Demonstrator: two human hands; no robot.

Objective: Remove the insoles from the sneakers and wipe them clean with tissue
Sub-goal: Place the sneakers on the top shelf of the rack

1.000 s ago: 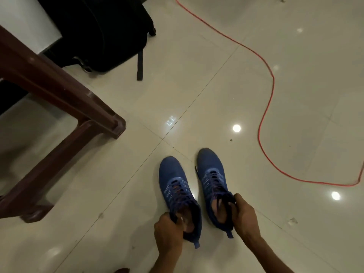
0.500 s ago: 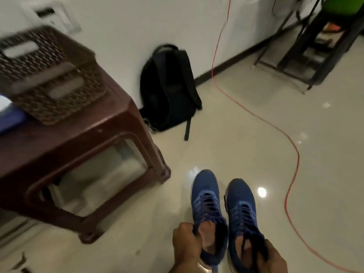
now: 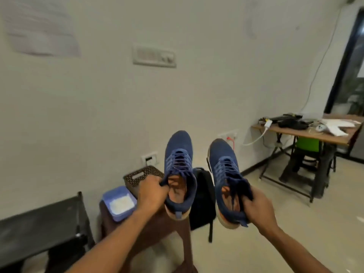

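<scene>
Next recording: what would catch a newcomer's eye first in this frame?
At mid-frame the left hand grips one blue sneaker by its collar, raised in front of the wall. The right hand grips the other sneaker beside it. Below left, a blue box with white contents sits on a brown stool.

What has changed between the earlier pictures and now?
Both sneakers were lifted off the floor into the air. The left hand carries the left sneaker, the right hand the right sneaker, toes pointing away. Unchanged: each hand grips its sneaker at the collar, as before.
</scene>
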